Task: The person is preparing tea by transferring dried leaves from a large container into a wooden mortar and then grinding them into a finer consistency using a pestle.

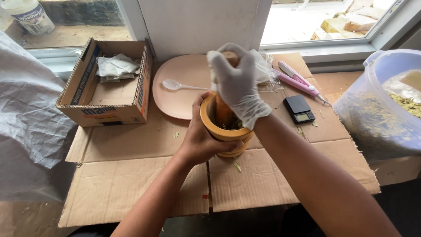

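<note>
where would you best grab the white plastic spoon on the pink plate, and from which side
Take the white spoon by its thin handle, near the end that points toward the mortar. It lies flat on the pink plate, bowl to the left, so come from above and pinch across the handle. The gloved right hand, wrapped around the pestle, is closest.

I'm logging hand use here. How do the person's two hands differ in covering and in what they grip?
The right hand wears a white disposable glove; the left hand is bare. The right hand grips the wooden pestle from above, while the left hand wraps the side of the round yellow-brown wooden mortar. Both work over the cardboard sheet.
</note>
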